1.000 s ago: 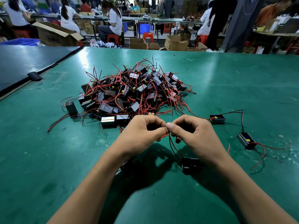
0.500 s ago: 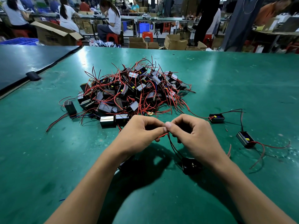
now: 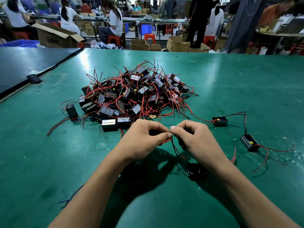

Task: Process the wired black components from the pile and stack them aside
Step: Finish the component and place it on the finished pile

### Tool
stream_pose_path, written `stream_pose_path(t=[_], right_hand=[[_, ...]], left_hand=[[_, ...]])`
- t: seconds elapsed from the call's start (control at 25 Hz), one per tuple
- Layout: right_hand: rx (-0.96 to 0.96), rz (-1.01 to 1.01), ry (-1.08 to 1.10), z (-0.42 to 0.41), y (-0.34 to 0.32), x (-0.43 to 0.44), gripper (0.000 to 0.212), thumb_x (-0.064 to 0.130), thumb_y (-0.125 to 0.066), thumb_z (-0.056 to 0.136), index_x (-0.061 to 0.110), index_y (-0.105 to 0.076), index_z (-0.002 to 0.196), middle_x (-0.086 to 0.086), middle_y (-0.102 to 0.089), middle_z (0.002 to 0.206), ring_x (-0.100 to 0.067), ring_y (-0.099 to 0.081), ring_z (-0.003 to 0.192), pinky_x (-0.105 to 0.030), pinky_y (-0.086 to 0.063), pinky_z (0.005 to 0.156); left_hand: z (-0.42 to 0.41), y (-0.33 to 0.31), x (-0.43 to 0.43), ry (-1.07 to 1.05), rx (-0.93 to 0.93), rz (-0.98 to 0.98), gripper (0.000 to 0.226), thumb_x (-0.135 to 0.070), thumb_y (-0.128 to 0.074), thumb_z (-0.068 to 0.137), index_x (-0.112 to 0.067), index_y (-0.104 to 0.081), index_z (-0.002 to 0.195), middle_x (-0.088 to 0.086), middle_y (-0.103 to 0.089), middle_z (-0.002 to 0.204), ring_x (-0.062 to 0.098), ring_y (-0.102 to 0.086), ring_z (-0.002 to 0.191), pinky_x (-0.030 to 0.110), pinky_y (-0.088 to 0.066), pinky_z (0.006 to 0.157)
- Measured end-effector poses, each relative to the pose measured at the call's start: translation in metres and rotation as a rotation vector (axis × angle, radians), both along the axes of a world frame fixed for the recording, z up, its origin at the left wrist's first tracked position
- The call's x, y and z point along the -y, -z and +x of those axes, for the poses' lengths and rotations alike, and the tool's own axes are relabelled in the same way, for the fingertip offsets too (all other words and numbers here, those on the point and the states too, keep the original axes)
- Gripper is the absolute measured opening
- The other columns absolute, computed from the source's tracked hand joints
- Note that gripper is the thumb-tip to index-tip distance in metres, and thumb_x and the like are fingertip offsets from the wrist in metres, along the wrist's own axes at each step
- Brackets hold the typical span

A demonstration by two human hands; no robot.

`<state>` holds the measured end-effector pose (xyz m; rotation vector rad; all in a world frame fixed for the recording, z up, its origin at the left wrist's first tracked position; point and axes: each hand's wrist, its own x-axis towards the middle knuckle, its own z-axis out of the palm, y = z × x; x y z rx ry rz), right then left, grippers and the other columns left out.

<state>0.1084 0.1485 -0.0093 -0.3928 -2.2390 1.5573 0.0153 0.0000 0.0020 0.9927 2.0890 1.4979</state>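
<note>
Black component sits low under right wrist; resting on table or hanging just above it, cannot tell. Its red and black leads run up to fingertips. Left hand and right hand both curled, thumb tips meeting, pinching lead ends between them. Work on wire tips too small to read. Pile beyond hands: big, tangled, dozens apparently untouched. Loose component and second loose component lie apart at right on green table, likely done, not stacked. Judgement: early stage, bulk left.
</note>
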Motion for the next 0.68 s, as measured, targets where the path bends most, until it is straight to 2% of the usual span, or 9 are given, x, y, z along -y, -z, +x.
stream_pose_path(t=[0.08,0.16,0.24,0.36,0.44,0.6,0.68], right_hand=[[-0.080,0.001,-0.049,0.001,0.000,0.000,0.015,0.023,-0.070,0.092,0.017,-0.066,0.079,0.004,-0.059,0.059,-0.010,-0.051,0.052,-0.020,-0.043,0.053],[-0.119,0.004,-0.141,0.004,-0.001,-0.004,0.001,0.021,-0.071,0.092,0.020,-0.070,0.092,0.003,-0.068,0.072,-0.013,-0.059,0.058,-0.025,-0.050,0.059],[-0.099,0.055,-0.202,0.006,-0.001,-0.010,0.008,0.021,-0.072,0.091,0.025,-0.074,0.097,0.003,-0.072,0.082,-0.014,-0.062,0.061,-0.025,-0.050,0.061],[-0.075,0.101,-0.202,0.007,0.000,-0.016,0.013,0.019,-0.074,0.090,0.028,-0.076,0.098,0.007,-0.072,0.082,-0.010,-0.062,0.060,-0.016,-0.045,0.059],[-0.077,0.116,-0.193,0.007,0.000,-0.017,0.010,0.021,-0.074,0.089,0.028,-0.076,0.096,0.008,-0.071,0.079,-0.008,-0.061,0.059,-0.014,-0.044,0.059],[-0.077,0.140,-0.180,0.006,-0.001,-0.014,0.004,0.022,-0.073,0.089,0.025,-0.072,0.088,0.013,-0.066,0.070,-0.008,-0.058,0.058,-0.020,-0.047,0.058],[-0.059,0.147,-0.179,0.006,-0.002,-0.012,0.006,0.021,-0.072,0.090,0.024,-0.070,0.086,0.013,-0.064,0.067,-0.009,-0.057,0.059,-0.026,-0.048,0.060]], left_hand=[[-0.002,0.000,0.002,-0.006,0.014,0.014,0.008,-0.015,-0.071,0.087,-0.010,-0.077,0.085,0.002,-0.067,0.066,0.007,-0.055,0.061,0.022,-0.044,0.064],[-0.004,-0.001,0.004,-0.008,0.035,0.033,0.009,-0.014,-0.070,0.088,-0.007,-0.076,0.086,-0.003,-0.066,0.065,0.004,-0.056,0.060,0.015,-0.045,0.062],[-0.005,-0.003,0.005,-0.008,0.039,0.034,0.010,-0.014,-0.070,0.088,-0.005,-0.075,0.086,-0.001,-0.066,0.067,0.004,-0.056,0.061,0.014,-0.044,0.062],[-0.005,-0.004,0.006,0.001,0.042,0.024,0.010,-0.013,-0.070,0.088,-0.005,-0.076,0.087,0.009,-0.068,0.072,0.008,-0.056,0.064,0.019,-0.045,0.066],[-0.004,-0.005,0.006,0.012,0.043,0.018,0.009,-0.013,-0.070,0.088,-0.006,-0.076,0.088,0.014,-0.069,0.075,0.009,-0.057,0.066,0.020,-0.046,0.067],[-0.003,-0.005,0.006,0.018,0.038,0.004,0.008,-0.013,-0.071,0.087,-0.008,-0.076,0.087,0.019,-0.070,0.077,0.010,-0.057,0.067,0.022,-0.046,0.067],[-0.004,-0.005,0.007,0.017,0.033,-0.002,0.007,-0.013,-0.071,0.087,-0.009,-0.077,0.087,0.014,-0.070,0.073,0.009,-0.056,0.066,0.021,-0.045,0.066]])
